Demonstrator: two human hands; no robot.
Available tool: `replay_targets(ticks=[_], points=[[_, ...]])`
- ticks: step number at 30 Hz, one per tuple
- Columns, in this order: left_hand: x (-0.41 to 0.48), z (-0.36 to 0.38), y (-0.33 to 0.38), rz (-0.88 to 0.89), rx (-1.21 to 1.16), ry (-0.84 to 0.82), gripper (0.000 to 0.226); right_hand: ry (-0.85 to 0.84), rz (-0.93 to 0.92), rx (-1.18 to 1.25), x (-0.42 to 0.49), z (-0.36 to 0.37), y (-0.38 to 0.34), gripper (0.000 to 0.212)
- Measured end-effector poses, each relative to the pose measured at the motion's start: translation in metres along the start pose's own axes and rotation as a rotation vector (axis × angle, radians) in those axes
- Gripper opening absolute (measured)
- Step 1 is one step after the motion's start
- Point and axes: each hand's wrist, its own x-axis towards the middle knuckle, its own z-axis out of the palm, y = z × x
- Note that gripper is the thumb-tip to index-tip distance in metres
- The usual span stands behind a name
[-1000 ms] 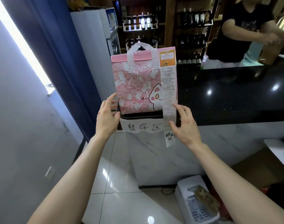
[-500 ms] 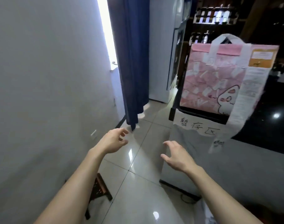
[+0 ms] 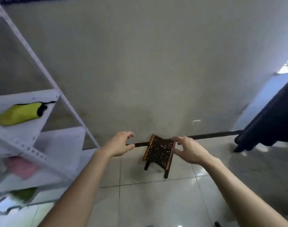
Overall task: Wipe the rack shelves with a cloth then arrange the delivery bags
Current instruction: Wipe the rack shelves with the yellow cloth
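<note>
Head view: left hand [image 3: 119, 145] and right hand [image 3: 189, 150] hang empty, fingers loosely curled, flanking a woven stool [image 3: 158, 151]. Cropped white rack [image 3: 25, 96] at 9 o'clock holds a yellow-green pouch [image 3: 20, 115] and a blurred pink shape [image 3: 21, 166].

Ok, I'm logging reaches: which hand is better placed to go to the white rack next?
Left, probably. The left hand is empty and nearer the rack, which stands on that side. The right hand, also empty, is by the woven stool, farther off.
</note>
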Motion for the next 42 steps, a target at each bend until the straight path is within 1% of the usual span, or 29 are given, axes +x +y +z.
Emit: replay_targets(ticks=[4, 7, 10, 14, 18, 22, 24, 26, 29, 31, 33, 35, 36, 38, 40, 42], points=[[-0.073, -0.013, -0.067, -0.230, -0.089, 0.120, 0.052, -0.127, -0.231, -0.028, 0.057, 0.018, -0.068, 0.054], [-0.119, -0.025, -0.107, -0.366, -0.132, 0.211, 0.047, -0.191, -0.394, -0.054, 0.094, 0.031, -0.128, 0.055], [-0.153, -0.037, -0.141, -0.479, -0.168, 0.325, 0.047, -0.231, -0.538, -0.072, 0.127, 0.044, -0.192, 0.058], [-0.177, -0.052, -0.176, -0.579, -0.219, 0.438, 0.046, -0.259, -0.686, -0.080, 0.157, 0.066, -0.271, 0.059], [-0.194, -0.063, -0.210, -0.650, -0.296, 0.527, 0.037, -0.307, -0.818, -0.075, 0.184, 0.085, -0.338, 0.059], [-0.211, -0.075, -0.242, -0.727, -0.321, 0.613, 0.030, -0.283, -0.932, -0.039, 0.211, 0.101, -0.392, 0.061], [-0.217, -0.079, -0.251, -0.770, -0.374, 0.678, 0.028, -0.278, -0.978, -0.021, 0.223, 0.105, -0.416, 0.060], [-0.221, -0.083, -0.256, -0.824, -0.405, 0.753, 0.037, -0.270, -1.029, 0.014, 0.236, 0.107, -0.441, 0.056], [-0.222, -0.090, -0.262, -0.919, -0.322, 0.854, 0.061, -0.199, -1.108, 0.064, 0.265, 0.108, -0.481, 0.052], [-0.221, -0.093, -0.264, -0.958, -0.313, 0.899, 0.077, -0.164, -1.184, 0.105, 0.287, 0.107, -0.509, 0.047], [-0.217, -0.095, -0.262, -0.994, -0.346, 0.932, 0.089, -0.169, -1.361, 0.147, 0.309, 0.110, -0.534, 0.036], [-0.211, -0.098, -0.256, -1.029, -0.358, 1.004, 0.091, -0.182, -1.503, 0.142, 0.329, 0.117, -0.557, 0.028], [-0.207, -0.100, -0.252, -1.046, -0.359, 1.062, 0.091, -0.200, -1.522, 0.118, 0.339, 0.122, -0.567, 0.030], [-0.197, -0.107, -0.241, -1.085, -0.348, 1.208, 0.095, -0.264, -1.455, 0.047, 0.353, 0.133, -0.582, 0.041], [-0.185, -0.115, -0.230, -1.131, -0.302, 1.373, 0.103, -0.302, -1.412, -0.124, 0.366, 0.150, -0.588, 0.054], [-0.174, -0.125, -0.221, -1.152, -0.201, 1.554, 0.111, -0.193, -1.480, -0.349, 0.370, 0.166, -0.583, 0.065]])
